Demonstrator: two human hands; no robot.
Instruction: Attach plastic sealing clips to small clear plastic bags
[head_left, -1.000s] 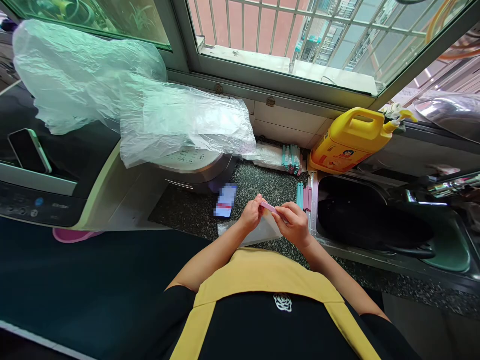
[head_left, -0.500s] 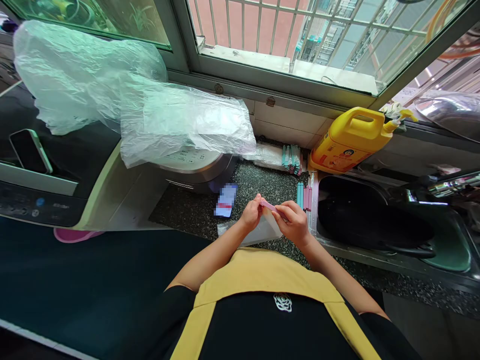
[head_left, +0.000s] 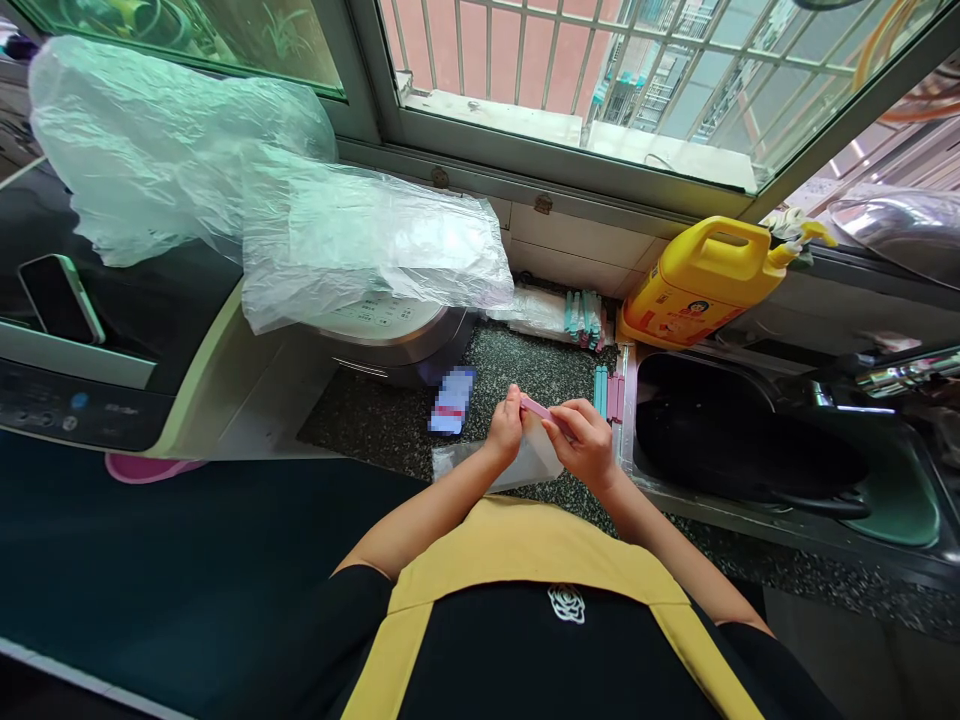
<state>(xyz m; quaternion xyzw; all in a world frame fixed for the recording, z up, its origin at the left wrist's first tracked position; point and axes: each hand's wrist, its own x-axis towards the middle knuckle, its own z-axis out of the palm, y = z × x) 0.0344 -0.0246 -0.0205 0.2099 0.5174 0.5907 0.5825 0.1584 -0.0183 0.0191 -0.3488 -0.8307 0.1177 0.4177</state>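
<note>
Both my hands meet over the speckled counter (head_left: 525, 370), pinching a small pink sealing clip (head_left: 536, 408) between them. My left hand (head_left: 504, 430) grips its left end with closed fingers. My right hand (head_left: 586, 442) curls round its right end. Under the hands a clear plastic bag (head_left: 480, 462) lies on the counter, its mouth up at the clip. More clips, green and pink (head_left: 607, 392), lie just beyond my right hand at the sink's edge.
A dark sink (head_left: 742, 440) with a tap is at the right, a yellow jug (head_left: 705, 275) behind it. A cooker under crumpled plastic (head_left: 360, 250) stands at the left, a phone (head_left: 60, 298) on a black appliance farther left. A blurred card (head_left: 451, 400) lies nearby.
Hands and clip have shifted slightly up and left; otherwise the hold on the clip is the same.
</note>
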